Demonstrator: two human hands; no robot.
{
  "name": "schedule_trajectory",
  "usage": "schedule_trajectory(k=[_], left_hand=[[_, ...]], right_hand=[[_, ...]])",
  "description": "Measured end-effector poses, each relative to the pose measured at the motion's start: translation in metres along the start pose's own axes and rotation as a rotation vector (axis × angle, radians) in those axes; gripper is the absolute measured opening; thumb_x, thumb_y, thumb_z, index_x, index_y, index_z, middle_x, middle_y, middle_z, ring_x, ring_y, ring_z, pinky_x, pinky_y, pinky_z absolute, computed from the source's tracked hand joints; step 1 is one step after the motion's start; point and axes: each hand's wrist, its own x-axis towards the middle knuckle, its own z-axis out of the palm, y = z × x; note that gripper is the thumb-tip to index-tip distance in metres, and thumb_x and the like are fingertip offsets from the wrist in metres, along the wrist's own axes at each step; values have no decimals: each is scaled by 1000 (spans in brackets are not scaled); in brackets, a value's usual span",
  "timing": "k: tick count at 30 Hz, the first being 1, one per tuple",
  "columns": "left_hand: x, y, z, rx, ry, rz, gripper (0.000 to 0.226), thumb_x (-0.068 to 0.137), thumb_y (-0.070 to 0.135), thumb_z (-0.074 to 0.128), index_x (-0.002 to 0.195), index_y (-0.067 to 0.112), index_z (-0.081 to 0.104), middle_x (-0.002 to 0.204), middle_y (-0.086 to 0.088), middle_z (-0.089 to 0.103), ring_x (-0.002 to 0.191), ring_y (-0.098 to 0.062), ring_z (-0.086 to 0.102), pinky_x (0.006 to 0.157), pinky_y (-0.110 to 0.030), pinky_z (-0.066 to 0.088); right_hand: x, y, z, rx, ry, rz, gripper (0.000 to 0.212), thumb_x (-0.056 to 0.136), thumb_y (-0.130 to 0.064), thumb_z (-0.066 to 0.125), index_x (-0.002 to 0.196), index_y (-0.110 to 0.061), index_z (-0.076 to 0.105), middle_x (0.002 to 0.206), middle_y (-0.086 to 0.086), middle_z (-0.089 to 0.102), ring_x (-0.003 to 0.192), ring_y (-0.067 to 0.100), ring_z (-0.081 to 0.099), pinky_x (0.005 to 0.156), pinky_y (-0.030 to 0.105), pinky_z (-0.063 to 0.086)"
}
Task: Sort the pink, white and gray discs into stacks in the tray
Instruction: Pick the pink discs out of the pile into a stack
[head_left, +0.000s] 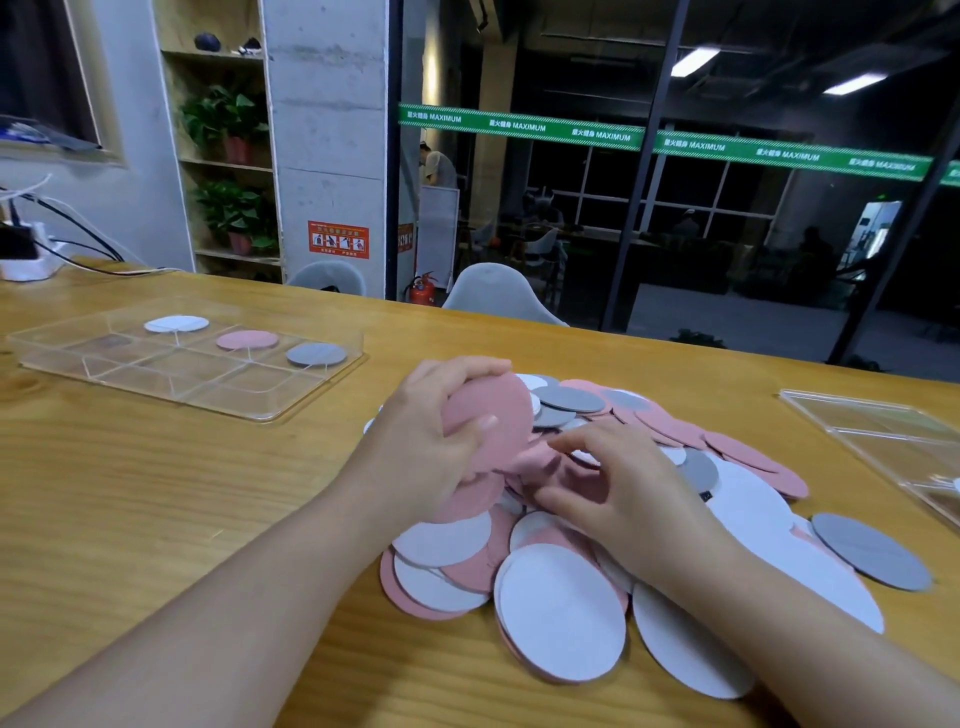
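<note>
Fingers (467, 371) of left hand (431, 441) are curling round a pink disc (493, 421) above the pile (571, 597), right hand (623, 488) fingers spreading loosely; discs looking thin, light, bendy, so gripping by the edge seems best.

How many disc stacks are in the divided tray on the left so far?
3, along the tray's far side: white stack leftmost, pink stack in the middle, gray stack rightmost.

2 hands (421, 441) (618, 488). 2 clear trays: 1 at desk's far left (62, 345), 1 at right edge (878, 431). Left tray: 1 white (176, 323), 1 pink (247, 340), 1 gray stack (316, 354). Loose pile (561, 613): too overlapped to count.
</note>
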Motion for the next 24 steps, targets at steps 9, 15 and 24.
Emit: schedule_trajectory(k=[9, 15, 24], left_hand=[[2, 1, -3, 24, 91, -48, 44, 89, 8, 58, 103, 50, 56, 105, 23, 41, 102, -15, 51, 52, -25, 57], [3, 0, -6, -29, 142, -101, 45, 89, 8, 56, 103, 50, 58, 107, 21, 42, 100, -29, 57, 52, -30, 58], [4, 0, -7, -13, 207, -102, 46, 88, 1, 56, 107, 43, 57, 117, 3, 46, 105, -19, 49, 47, -21, 54]], right_hand=[[5, -11, -8, -199, -149, -15, 42, 85, -48, 57, 122, -28, 55, 113, -7, 50, 108, 10, 42, 88, 23, 35], [6, -11, 3, -489, -76, -119, 32, 93, -31, 37, 94, -15, 64, 90, 4, 59, 89, 25, 57, 71, 38, 48], [9, -6, 11, -598, 9, -241, 32, 50, 0, 80, 58, -12, 52, 54, 5, 49, 47, 26, 49, 41, 29, 35]])
